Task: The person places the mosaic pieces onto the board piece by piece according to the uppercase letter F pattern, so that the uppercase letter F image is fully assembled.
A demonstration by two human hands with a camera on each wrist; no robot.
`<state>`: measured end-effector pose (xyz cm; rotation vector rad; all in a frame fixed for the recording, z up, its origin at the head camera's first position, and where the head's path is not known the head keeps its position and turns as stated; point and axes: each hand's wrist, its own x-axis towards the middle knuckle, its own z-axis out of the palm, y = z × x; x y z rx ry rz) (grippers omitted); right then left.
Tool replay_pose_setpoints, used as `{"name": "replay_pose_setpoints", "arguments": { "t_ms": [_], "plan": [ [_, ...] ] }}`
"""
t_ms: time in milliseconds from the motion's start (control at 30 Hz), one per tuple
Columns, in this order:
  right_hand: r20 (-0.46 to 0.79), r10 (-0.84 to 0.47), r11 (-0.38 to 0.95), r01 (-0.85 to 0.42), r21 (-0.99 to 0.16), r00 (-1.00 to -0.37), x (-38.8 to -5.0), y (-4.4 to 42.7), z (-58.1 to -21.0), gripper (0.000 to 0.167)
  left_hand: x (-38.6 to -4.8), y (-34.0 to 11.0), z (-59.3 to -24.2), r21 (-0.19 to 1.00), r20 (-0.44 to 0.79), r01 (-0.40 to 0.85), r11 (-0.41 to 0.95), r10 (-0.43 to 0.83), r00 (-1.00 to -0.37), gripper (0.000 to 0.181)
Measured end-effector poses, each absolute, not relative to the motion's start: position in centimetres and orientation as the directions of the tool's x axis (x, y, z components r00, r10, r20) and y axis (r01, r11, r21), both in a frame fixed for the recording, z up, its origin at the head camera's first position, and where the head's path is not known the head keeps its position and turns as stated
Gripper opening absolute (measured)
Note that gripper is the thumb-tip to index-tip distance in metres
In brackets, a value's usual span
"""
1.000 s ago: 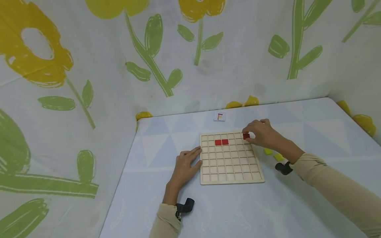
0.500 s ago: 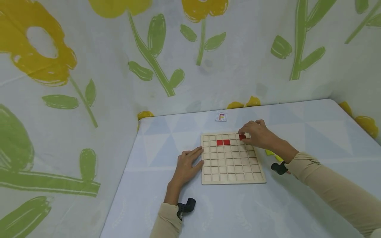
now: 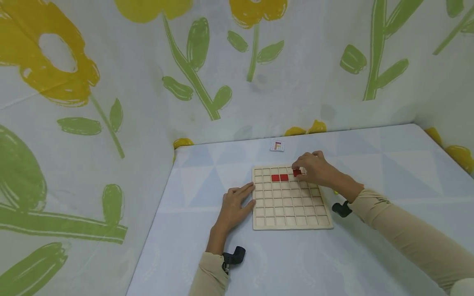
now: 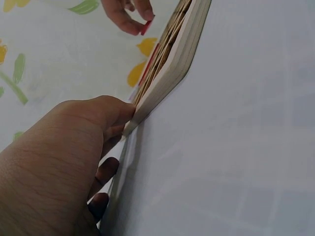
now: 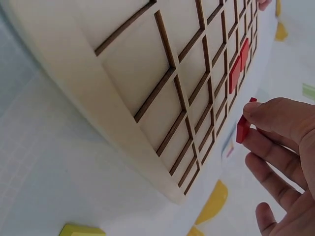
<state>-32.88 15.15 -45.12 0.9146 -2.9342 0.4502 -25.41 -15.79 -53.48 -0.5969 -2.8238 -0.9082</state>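
Beyond your relaxed left hand (image 3: 233, 207), your right hand (image 3: 314, 169) brings a pinched, unplaced tile (image 5: 242, 129) nearer the red pair (image 3: 282, 177).

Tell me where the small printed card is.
In the head view, the printed card lies on the table beyond the far edge of the wooden grid board, to the left of the right hand.

no legible txt, labels, nos.
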Motion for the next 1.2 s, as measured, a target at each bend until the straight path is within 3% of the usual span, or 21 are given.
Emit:
{"name": "replay_pose_setpoints", "arguments": {
  "t_ms": [1200],
  "plan": [
    [0.075,-0.57,0.781,-0.568,-0.261,-0.818,-33.1,14.2,-46.6,0.028,-25.3,-15.6,-53.2,0.518,0.181,0.365,0.774,0.317,-0.931,0.052]
  ]
}}
